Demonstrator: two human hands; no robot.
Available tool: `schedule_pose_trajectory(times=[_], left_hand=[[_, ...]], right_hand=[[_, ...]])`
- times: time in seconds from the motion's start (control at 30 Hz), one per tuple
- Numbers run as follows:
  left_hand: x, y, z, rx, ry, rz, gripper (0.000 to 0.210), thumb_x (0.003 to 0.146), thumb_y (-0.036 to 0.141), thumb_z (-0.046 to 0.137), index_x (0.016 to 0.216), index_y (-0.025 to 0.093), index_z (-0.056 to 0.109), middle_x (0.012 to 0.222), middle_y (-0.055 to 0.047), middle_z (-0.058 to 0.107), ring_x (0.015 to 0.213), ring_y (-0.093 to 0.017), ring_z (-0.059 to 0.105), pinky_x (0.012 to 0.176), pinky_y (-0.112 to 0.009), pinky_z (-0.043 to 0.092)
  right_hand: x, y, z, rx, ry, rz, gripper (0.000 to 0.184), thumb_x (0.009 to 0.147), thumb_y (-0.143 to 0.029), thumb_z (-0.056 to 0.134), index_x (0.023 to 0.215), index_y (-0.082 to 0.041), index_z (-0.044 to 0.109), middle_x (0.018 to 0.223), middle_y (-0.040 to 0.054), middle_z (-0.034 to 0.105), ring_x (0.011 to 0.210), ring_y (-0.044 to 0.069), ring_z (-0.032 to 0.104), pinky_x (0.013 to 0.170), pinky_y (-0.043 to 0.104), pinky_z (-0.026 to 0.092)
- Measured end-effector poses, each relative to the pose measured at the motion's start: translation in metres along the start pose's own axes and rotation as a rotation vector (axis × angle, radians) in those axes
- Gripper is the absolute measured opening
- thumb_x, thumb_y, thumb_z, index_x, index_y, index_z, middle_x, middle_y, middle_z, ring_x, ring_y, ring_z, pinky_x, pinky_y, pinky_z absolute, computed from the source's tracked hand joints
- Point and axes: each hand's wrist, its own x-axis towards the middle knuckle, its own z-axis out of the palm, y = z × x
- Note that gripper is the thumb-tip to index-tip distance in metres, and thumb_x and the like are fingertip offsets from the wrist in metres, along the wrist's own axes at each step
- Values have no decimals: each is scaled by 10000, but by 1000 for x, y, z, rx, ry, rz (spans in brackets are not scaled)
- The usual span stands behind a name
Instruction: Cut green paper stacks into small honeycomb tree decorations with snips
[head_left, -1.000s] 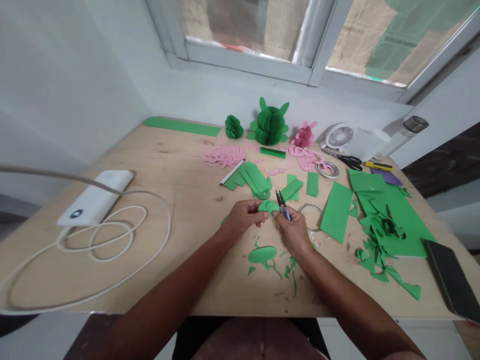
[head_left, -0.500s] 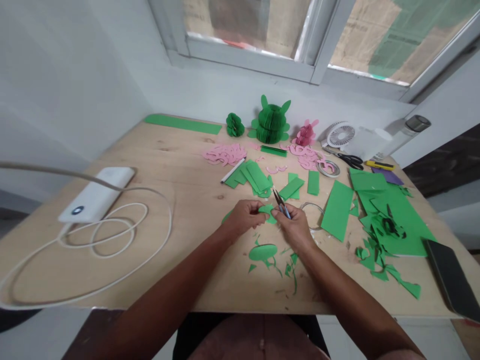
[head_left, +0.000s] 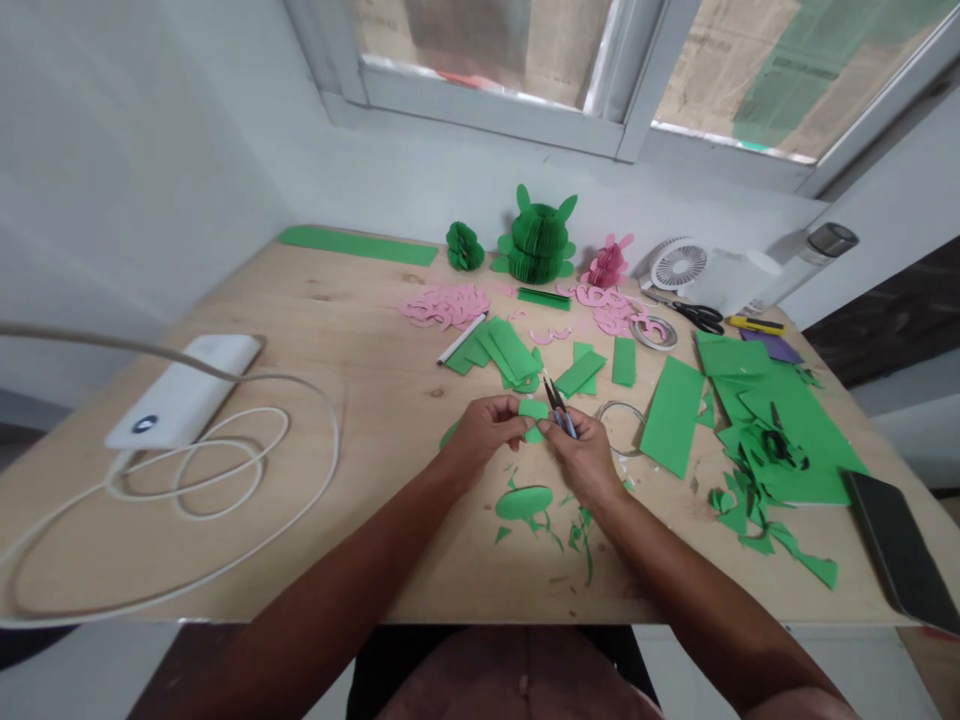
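Between my two hands is a small piece of green paper [head_left: 533, 409]. My left hand [head_left: 484, 432] pinches its left side. With the thumb and fingertip, my right hand [head_left: 581, 447] touches its lower right edge, and the same hand keeps hold of small scissors [head_left: 561, 410] with blue handles, their dark blades pointing up and away. Below the hands, a green paper oval [head_left: 524, 502] lies on the wooden table [head_left: 360, 520] among thin green offcuts [head_left: 581, 535]. Another green piece [head_left: 448, 436] is partly hidden behind my left hand.
Green strips [head_left: 510, 350], a white pen [head_left: 461, 340] and pink cutouts [head_left: 444, 306] lie beyond my hands. Folded green [head_left: 540, 240] and pink [head_left: 607, 262] paper figures stand by the wall. Green sheets [head_left: 810, 420] and a phone [head_left: 896, 545] are right; a power bank [head_left: 184, 390] with cable is left.
The green paper between my hands has been turned and now shows more of its flat face. Both hands stay nearly in place, and the view has shifted slightly.
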Motion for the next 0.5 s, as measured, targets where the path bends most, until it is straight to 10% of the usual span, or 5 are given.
schedule_pose_trajectory(times=[0.5], left_hand=[[-2, 8, -6, 44, 30, 55, 139, 621, 262, 677, 596, 158, 588, 546, 31, 538, 501, -75, 445, 448, -182, 378]], right_hand=[[4, -10, -14, -76, -120, 20, 452, 766, -601, 583, 728, -157, 661, 444, -80, 301, 417, 79, 228, 429, 252, 125]])
